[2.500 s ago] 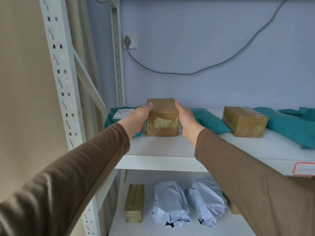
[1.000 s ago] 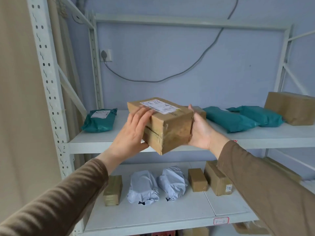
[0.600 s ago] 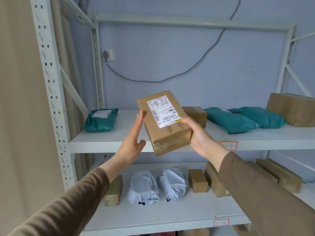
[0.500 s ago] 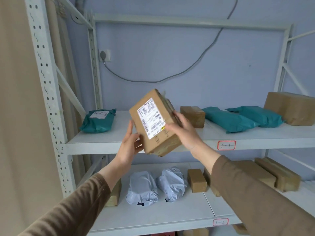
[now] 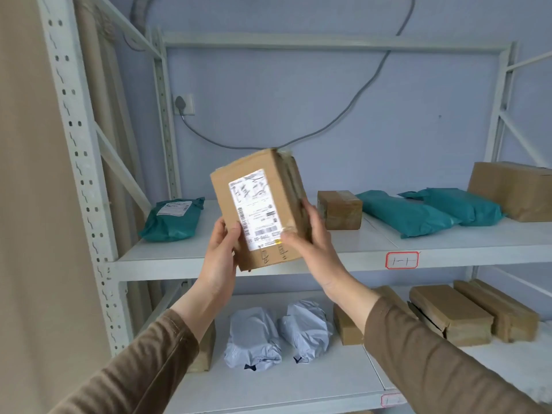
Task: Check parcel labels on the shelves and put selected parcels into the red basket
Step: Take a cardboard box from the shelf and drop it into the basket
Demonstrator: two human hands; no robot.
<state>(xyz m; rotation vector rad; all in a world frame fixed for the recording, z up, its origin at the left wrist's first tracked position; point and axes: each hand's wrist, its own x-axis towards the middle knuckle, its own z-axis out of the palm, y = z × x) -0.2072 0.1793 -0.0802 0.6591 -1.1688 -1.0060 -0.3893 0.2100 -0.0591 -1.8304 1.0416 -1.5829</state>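
I hold a brown cardboard parcel (image 5: 263,186) upright in front of the upper shelf (image 5: 343,252), its white printed label (image 5: 255,209) turned toward me. My left hand (image 5: 222,252) grips its lower left edge. My right hand (image 5: 310,239) grips its lower right side, with the thumb on the label's corner. The red basket is not in view.
On the upper shelf lie a green mailer (image 5: 171,221) at the left, a small brown box (image 5: 339,209), two green mailers (image 5: 403,215) and a large box (image 5: 513,189). The lower shelf (image 5: 298,380) holds two white bags (image 5: 254,339) and several brown boxes (image 5: 451,313). A white upright post (image 5: 80,162) stands at the left.
The parcel came off the upper shelf and was turned in both hands until its label faces me; it now stands more upright than half a second ago.
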